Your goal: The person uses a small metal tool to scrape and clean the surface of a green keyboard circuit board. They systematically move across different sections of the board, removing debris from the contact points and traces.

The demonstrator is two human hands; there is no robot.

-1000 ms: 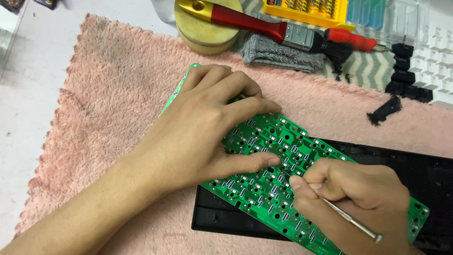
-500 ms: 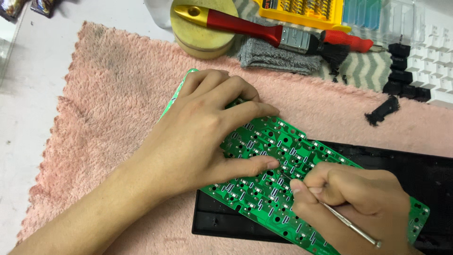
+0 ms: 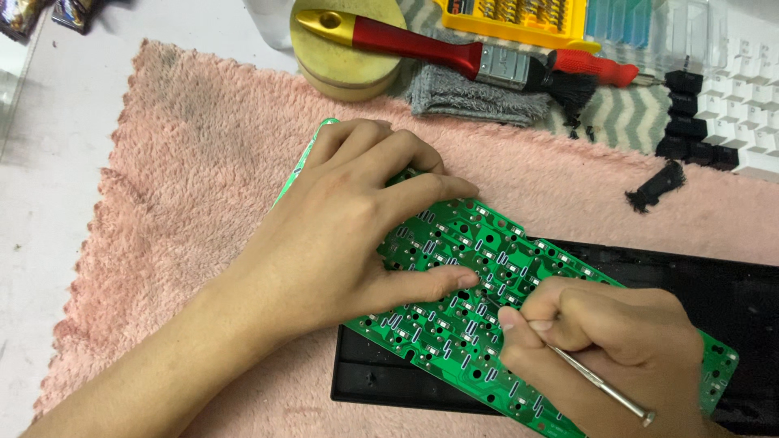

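The left hand [image 3: 341, 235] still lies spread on the green circuit board [image 3: 454, 316], mid-towel near the bench's front edge, while the right hand [image 3: 608, 349], barely shifted, pinches a thin metal tool [image 3: 600, 383].

Two bare hands are counted over the work — a left hand [image 3: 341, 235] and a right hand [image 3: 617, 357]. One green circuit board [image 3: 454, 268] is seen, laid on one black keyboard case [image 3: 714, 284]. One thin metal tool [image 3: 600, 381] is held. One pink towel [image 3: 178, 186] is spread beneath. At the top, one red-handled brush [image 3: 438, 49], one red-handled screwdriver [image 3: 592, 69], one round brass-coloured tin [image 3: 341, 69], one grey cloth [image 3: 471, 97] and one yellow bit case [image 3: 519, 16] are counted — the loose keycaps [image 3: 730, 105] are too many and too crowded to be numbered.
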